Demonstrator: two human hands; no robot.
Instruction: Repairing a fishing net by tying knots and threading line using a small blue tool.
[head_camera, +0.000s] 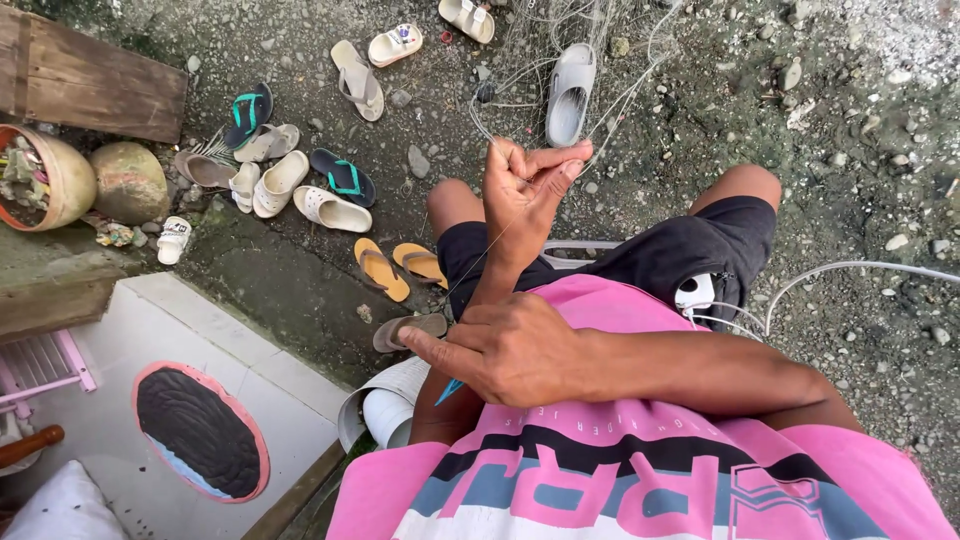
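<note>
Two hands are working one thin line here, and the near one is the right hand (515, 350), sitting just above the pink striped shirt (640, 470) with its fingers curled shut around a small blue tool (449, 390). Only the blue tip is poking out below the fist, pointing down and toward the left, so I can't tell how long the thing really is.

From that fist a fine thread (490, 245) is running up and away, its long axis going diagonally from lower left to upper right, straight toward the left hand (525, 195). That hand is raised over the knees, thumb and forefinger pinching closed on the thread and on a bit of the pale fishing net (610, 100), with the other fingers folded in. The net's strands are fanning up and away from the pinch toward the gravel ground (860, 150).

The person is sitting in black shorts (690, 250), and a white cable (850, 268) is trailing off to the right.

Farther out, a pair of orange flip-flops (400, 265) is lying near the knee, then a whole scatter of sandals, including a grey slide (570, 95) touching the net. A clay pot (50, 175) is sitting far left.
</note>
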